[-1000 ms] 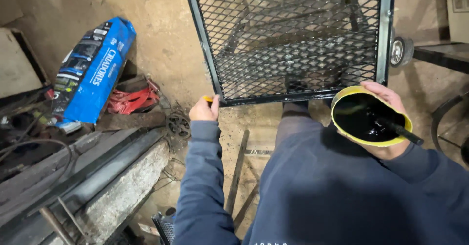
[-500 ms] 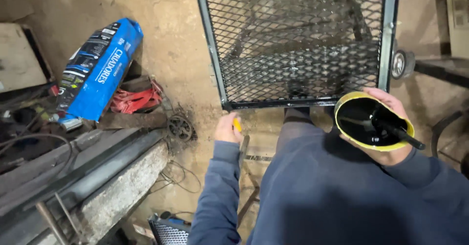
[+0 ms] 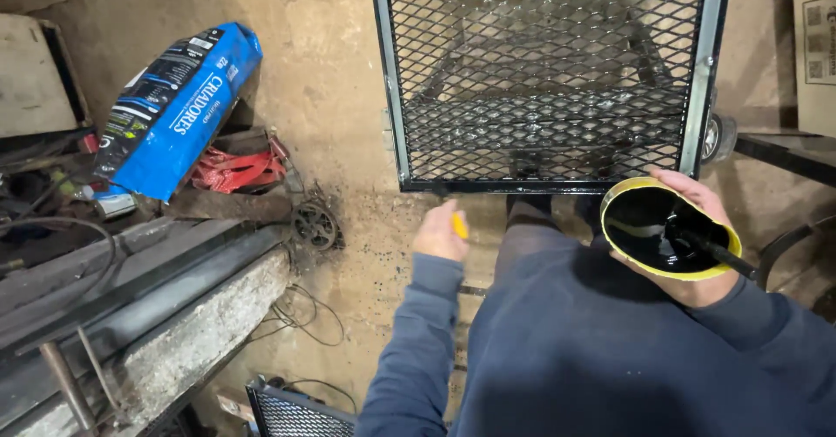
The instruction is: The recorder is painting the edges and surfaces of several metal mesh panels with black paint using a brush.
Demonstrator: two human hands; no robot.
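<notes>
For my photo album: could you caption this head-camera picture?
Left hand grips a yellow-handled brush below a black mesh panel; right hand holds a yellow tub of black paint.

Dirt floor [image 3: 340,97], blue bag [image 3: 174,110], red straps [image 3: 235,169]

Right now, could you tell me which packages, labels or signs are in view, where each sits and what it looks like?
Blue bag: upper left, lying tilted on clutter on the floor; long soft sack, blue with black panel and white lettering.
Cardboard box: top right edge, brown, with a small white label bearing dark square codes.
Yellow tub: in the right hand, round, full of black liquid; no label visible.
</notes>
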